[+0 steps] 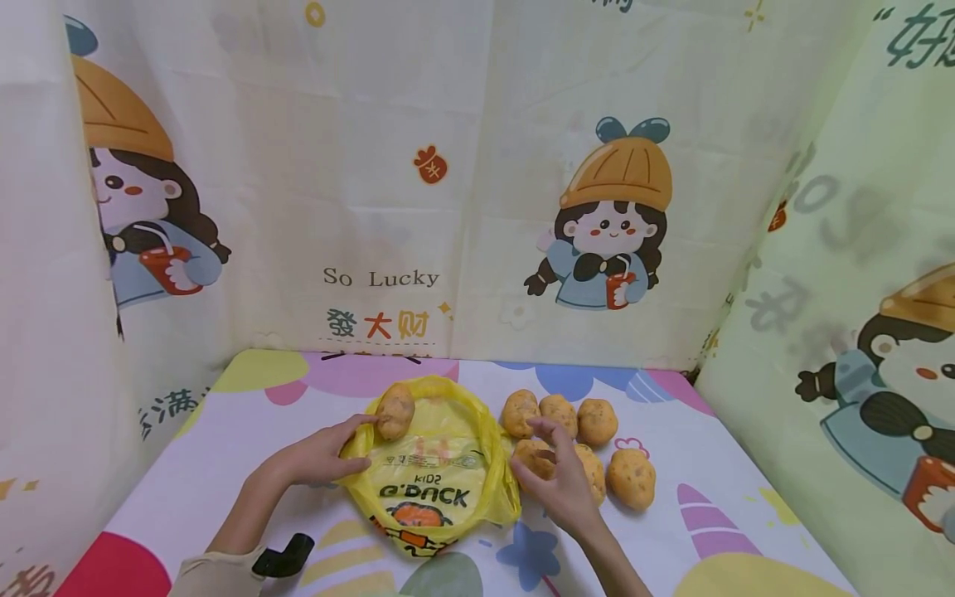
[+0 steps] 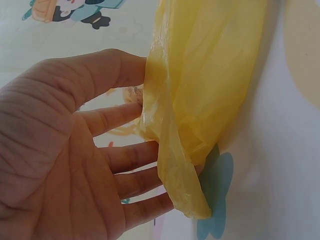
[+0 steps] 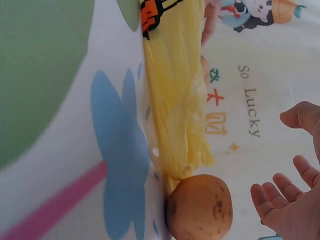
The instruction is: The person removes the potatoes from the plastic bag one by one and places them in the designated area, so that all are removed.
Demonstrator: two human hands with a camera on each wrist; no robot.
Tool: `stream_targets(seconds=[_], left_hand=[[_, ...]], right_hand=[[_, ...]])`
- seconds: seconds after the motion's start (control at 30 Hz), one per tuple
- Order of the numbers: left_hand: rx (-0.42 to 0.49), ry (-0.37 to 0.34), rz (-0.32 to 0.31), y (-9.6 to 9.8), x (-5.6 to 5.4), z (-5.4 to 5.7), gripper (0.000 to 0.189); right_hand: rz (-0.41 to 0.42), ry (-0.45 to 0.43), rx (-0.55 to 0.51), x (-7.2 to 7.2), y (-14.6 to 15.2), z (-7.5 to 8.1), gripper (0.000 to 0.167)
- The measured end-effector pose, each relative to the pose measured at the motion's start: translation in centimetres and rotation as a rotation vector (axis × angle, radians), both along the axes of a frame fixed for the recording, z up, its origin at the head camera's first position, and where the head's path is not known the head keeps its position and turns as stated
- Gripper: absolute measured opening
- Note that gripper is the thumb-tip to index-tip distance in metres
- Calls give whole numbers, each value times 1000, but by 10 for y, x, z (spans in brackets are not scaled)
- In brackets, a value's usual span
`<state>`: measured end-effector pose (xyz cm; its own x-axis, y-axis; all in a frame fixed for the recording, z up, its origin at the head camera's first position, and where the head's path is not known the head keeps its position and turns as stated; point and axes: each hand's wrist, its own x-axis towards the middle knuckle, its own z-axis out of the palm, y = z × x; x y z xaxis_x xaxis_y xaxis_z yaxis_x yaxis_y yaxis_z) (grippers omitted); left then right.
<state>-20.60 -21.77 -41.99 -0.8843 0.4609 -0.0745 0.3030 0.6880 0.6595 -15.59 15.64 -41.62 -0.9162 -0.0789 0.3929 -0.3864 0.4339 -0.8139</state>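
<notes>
A yellow plastic bag with printed lettering lies spread on the table, its mouth turned up. At its left rim, my left hand holds the edge of the film between thumb and fingers; the left wrist view shows the bag at the fingertips. One potato is at the upper left of the bag's mouth, close to those fingers. My right hand is over the potatoes right of the bag, fingers spread and loosely bent, holding nothing. In the right wrist view, a potato sits below that hand, beside the bag.
Several potatoes lie in two loose rows to the right of the bag, the outermost potato at the near right. A patterned cloth covers the table. Printed fabric walls enclose the back and both sides.
</notes>
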Motion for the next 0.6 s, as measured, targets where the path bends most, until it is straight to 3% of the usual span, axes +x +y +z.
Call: stream_targets(seconds=[0.23,0.6], left_hand=[[4,-11,8,1,1,2,70],[0,-1,-1,2,1,3,70]], right_hand=[[8,10,11,-1,-11,-4,56],[60,-67,-7,-1,-31,-7,60]])
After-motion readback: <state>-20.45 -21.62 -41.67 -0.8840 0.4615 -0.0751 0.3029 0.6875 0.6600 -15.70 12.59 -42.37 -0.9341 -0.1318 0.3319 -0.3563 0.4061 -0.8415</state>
